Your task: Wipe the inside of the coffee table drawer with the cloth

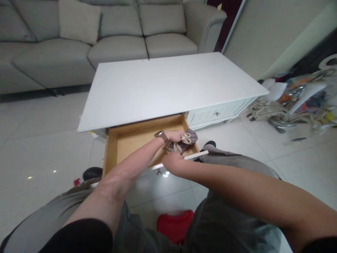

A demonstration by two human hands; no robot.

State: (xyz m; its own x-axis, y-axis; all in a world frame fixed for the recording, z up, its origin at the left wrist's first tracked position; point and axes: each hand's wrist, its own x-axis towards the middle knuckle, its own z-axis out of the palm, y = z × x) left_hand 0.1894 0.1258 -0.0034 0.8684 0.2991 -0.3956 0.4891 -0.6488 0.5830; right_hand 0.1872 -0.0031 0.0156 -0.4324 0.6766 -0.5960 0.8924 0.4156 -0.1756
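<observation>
A wooden drawer [137, 135] is pulled out from the white coffee table [163, 84]. My left hand [174, 135], with a watch [162, 136] on its wrist, reaches into the drawer's right end. Its fingers are closed on a bunched brownish-purple cloth [190, 137] with a pale beige side, which lies against the drawer's right wall. My right hand [172, 161] is bent over the white front edge of the drawer, close to the lower part of the cloth. Its fingers are hidden, so whether they grip the cloth cannot be seen.
A grey sofa [118, 45] stands behind the table. Beside the pulled-out drawer is a shut drawer [217, 113] with a small knob. A red plastic object [175, 225] sits on the floor between my legs. Cluttered metal-legged furniture [281, 116] stands at the right.
</observation>
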